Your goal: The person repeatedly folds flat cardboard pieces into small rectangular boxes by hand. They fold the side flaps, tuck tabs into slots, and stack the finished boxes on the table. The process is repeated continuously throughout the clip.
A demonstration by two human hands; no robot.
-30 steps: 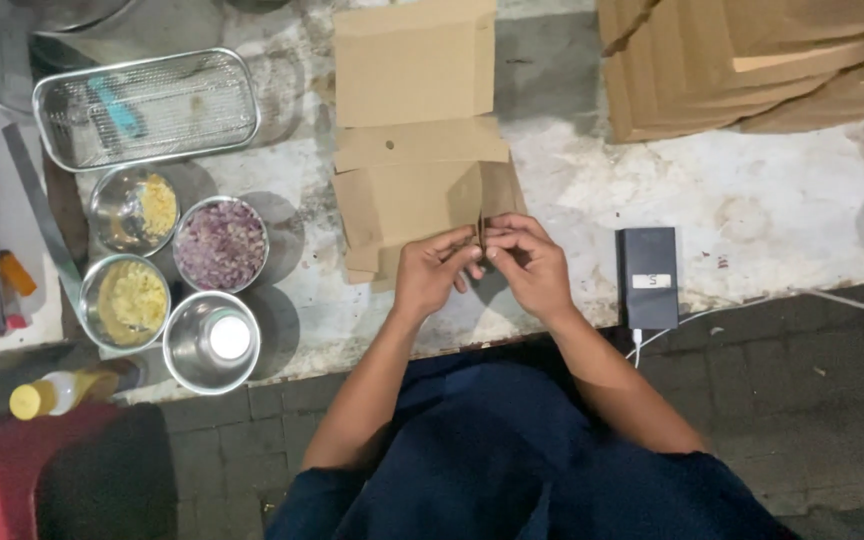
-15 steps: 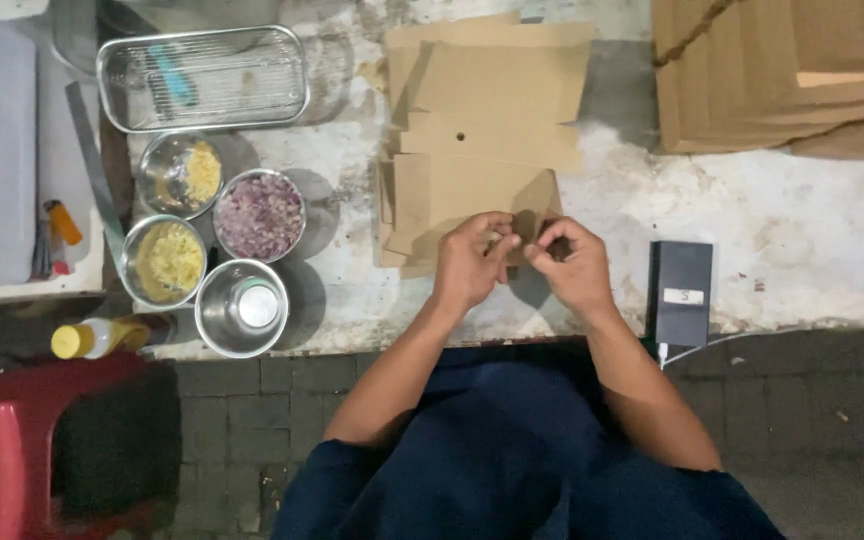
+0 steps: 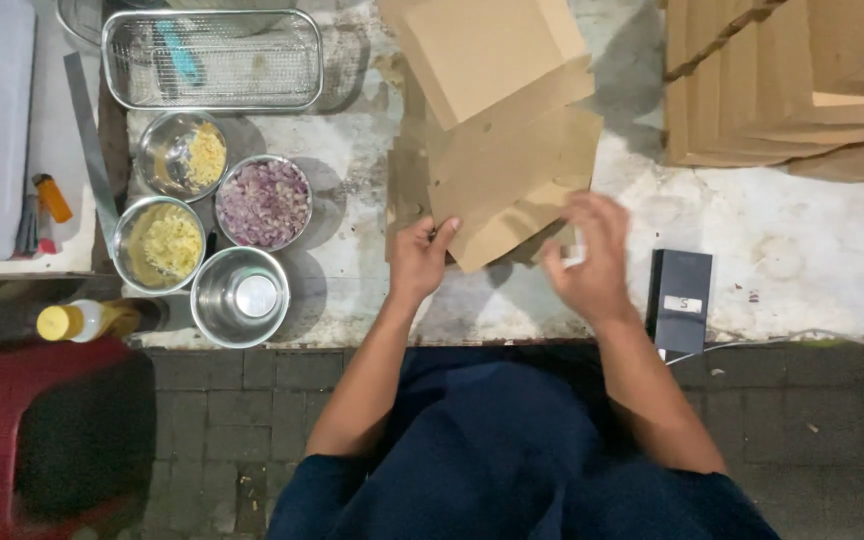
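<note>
Brown cardboard sheet [image 3: 512,175], purple chopped onions [image 3: 264,202], red stool [image 3: 12,440].

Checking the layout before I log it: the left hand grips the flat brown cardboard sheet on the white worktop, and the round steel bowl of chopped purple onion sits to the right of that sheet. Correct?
Not quite. In the head view the round steel bowl of chopped purple onion sits to the left of the flat brown cardboard sheet, not the right. The left hand does grip the sheet's edge on the white worktop.

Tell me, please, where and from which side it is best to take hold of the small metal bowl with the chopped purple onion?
Grip the bowl of chopped onion by its rim on the right side, coming from above. That side faces bare counter, while other metal bowls crowd its left and front. The left hand is nearest.
</note>
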